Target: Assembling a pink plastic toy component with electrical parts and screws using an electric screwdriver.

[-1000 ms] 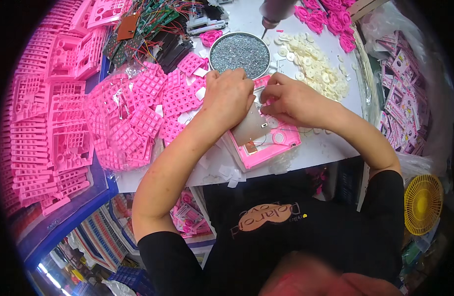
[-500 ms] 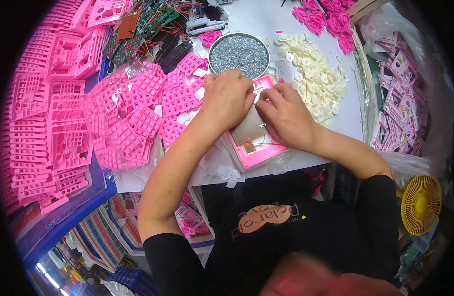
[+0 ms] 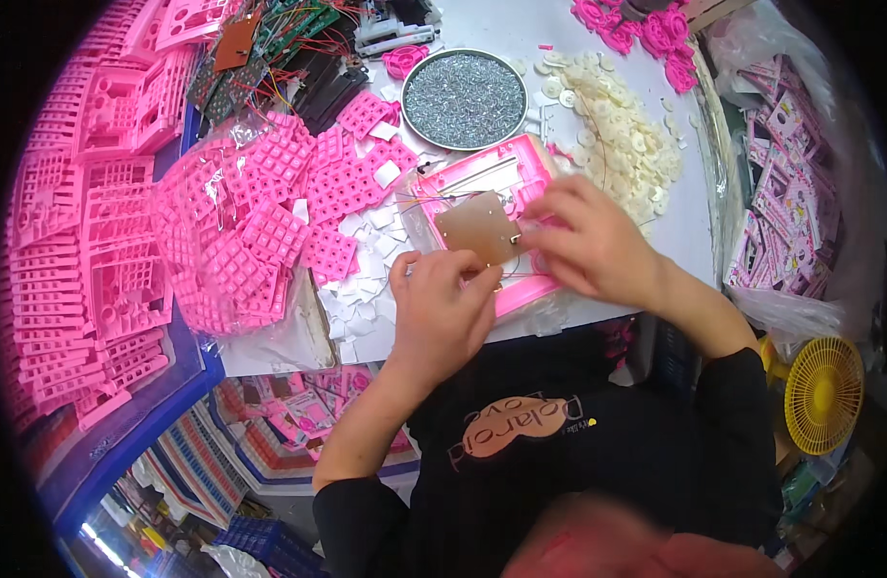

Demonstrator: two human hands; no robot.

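Observation:
A pink plastic casing (image 3: pixel 523 293) lies tilted on the table in front of me, its inner side up. Over its middle sits a flat brown circuit board (image 3: pixel 474 226), with thin wires running out at its left. My left hand (image 3: pixel 442 306) is at the board's lower edge, thumb and forefinger pinched together; what is between them is hidden. On the board's right side, my right hand (image 3: pixel 590 241) hovers over the casing with bent fingers smeared by motion, close to a small connector on the board's edge.
Beyond the casing stands a round tin of small screws (image 3: pixel 465 99). White plastic discs (image 3: pixel 622 135) are heaped at its right. Pink keypads (image 3: pixel 275 226) and white paper pieces (image 3: pixel 366 260) spread leftward. Stacked pink casings (image 3: pixel 126 250) fill the far left; a yellow fan (image 3: pixel 824 395) is at right.
My left hand has moved down from the casing's top to the board's lower edge, uncovering the casing's upper part and the wires. My right hand has shifted slightly right and down.

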